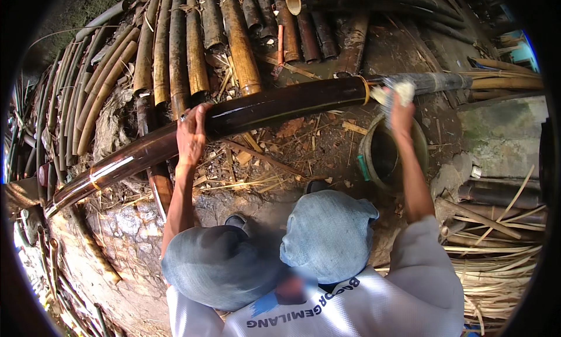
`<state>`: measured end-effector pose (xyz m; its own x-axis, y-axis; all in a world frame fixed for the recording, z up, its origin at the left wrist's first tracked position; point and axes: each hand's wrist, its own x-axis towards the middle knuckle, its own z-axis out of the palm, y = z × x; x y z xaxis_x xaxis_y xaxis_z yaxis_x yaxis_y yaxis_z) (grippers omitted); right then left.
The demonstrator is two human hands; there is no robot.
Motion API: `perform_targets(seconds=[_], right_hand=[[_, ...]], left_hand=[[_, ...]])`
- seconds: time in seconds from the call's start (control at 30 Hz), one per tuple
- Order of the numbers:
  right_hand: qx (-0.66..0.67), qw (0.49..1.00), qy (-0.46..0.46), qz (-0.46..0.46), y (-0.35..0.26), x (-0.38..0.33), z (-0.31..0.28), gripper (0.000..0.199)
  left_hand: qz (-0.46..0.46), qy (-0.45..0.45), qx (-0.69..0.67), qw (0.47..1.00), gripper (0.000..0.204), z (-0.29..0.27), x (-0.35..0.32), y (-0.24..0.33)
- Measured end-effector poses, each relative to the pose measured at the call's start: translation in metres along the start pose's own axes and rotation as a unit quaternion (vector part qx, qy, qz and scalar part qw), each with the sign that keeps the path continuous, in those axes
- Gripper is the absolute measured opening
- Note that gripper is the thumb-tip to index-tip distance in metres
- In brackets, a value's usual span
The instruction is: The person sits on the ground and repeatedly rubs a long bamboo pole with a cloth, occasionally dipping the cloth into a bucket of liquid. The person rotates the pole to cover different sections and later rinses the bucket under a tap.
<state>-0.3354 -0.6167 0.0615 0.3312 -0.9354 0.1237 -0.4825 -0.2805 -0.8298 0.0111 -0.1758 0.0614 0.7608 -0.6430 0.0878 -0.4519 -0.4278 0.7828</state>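
Note:
A long, dark brown bamboo pole (280, 106), wet and shiny, lies across in front of me, with lighter rings at its joints. My left hand (191, 138) is closed over it left of the middle, thumb and fingers on the near and upper side. My right hand (402, 112) is closed on a pale, yellowish wad (403, 91), which presses on the greyer right part of the pole. The wad is blurred; whether it is sponge, cloth or fibre I cannot tell. Below that hand stands a round bucket (367, 147) with a dark inside.
Several cut bamboo poles (239, 45) lie side by side beyond the held pole. A concrete block (502, 135) is on the right, above piled bamboo strips (502, 278). Wood chips and splinters litter the wet ground (292, 144). My knees (330, 234) are bent close to the work.

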Motion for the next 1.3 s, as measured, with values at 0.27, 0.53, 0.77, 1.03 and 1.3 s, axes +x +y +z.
perform_targets(seconds=[0.27,0.53,0.77,1.03,1.3], right_hand=[[-0.408,0.890,-0.197,0.049,0.191,-0.080,-0.055,0.057],[0.252,0.892,-0.240,0.287,0.109,-0.080,-0.037,0.042],[0.126,0.944,-0.301,0.038,-0.092,-0.101,0.109,0.039],[-0.178,0.926,-0.193,-0.272,-0.068,-0.063,0.158,0.055],[-0.218,0.974,-0.052,0.020,0.025,0.080,0.052,0.063]], left_hand=[[-0.049,-0.012,-0.037,0.998,0.062,-0.008,0.042,-0.010],[-0.068,-0.064,-0.002,0.996,0.063,0.036,0.051,0.017],[-0.073,-0.198,-0.206,0.955,0.083,0.115,0.089,0.074],[-0.078,-0.291,-0.140,0.943,0.112,0.100,0.106,0.109],[0.166,-0.305,0.332,0.877,0.125,0.184,0.099,0.125]])
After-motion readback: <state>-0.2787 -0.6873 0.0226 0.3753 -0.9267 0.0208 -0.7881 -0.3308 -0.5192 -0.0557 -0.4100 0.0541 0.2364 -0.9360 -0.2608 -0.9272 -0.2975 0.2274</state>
